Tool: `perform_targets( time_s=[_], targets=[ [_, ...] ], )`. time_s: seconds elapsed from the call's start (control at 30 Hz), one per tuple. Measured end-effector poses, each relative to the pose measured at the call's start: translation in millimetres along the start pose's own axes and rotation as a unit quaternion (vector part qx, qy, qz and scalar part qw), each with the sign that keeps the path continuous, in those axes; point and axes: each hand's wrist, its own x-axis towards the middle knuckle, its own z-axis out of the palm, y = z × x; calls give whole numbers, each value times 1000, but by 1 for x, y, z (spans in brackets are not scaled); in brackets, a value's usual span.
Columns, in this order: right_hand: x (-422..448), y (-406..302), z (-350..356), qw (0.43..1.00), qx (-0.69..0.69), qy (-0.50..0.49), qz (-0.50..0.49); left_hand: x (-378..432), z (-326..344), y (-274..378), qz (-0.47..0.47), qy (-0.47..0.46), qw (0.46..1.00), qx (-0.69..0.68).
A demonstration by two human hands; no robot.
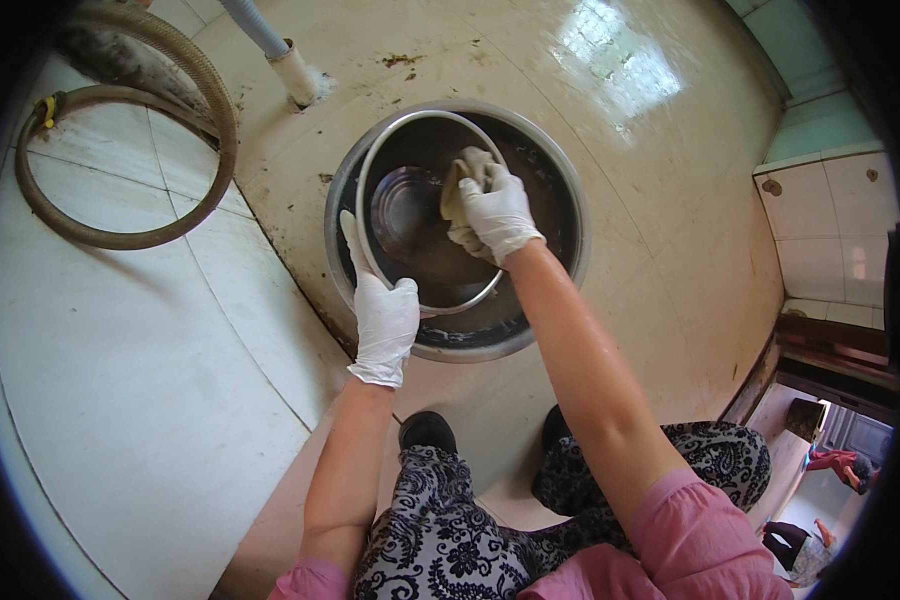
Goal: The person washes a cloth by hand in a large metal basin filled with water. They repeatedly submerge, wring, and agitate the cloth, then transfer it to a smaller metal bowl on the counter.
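Note:
A round metal pot (409,262) is tilted inside a wide metal basin (450,354) that stands on the floor and holds dark water. My left hand (386,315), in a white glove, grips the pot's rim at the near left, thumb inside and fingers along the outside. My right hand (499,210), gloved too, holds a crumpled wet cloth (457,199) against the inner right wall of the pot. The right fingertips are partly hidden by the cloth.
A coiled braided hose (229,142) lies at the upper left, by a grey pipe (255,26) set in a floor stub (300,79). Bits of dirt dot the tiled floor (645,247). My shoe (427,431) is near the basin. Two people (799,551) are far off at the lower right.

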Motion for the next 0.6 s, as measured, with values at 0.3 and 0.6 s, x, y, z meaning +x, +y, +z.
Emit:
perform_targets(
  time_s=[0.3, 0.6],
  targets=[
    [-60, -11, 58, 942, 241, -206, -107, -2, 6, -12, 80, 4, 996, 40],
    [-87, -72, -15, 924, 86, -189, -322, -10, 5, 3, -87, -74, 958, -262]
  ],
)
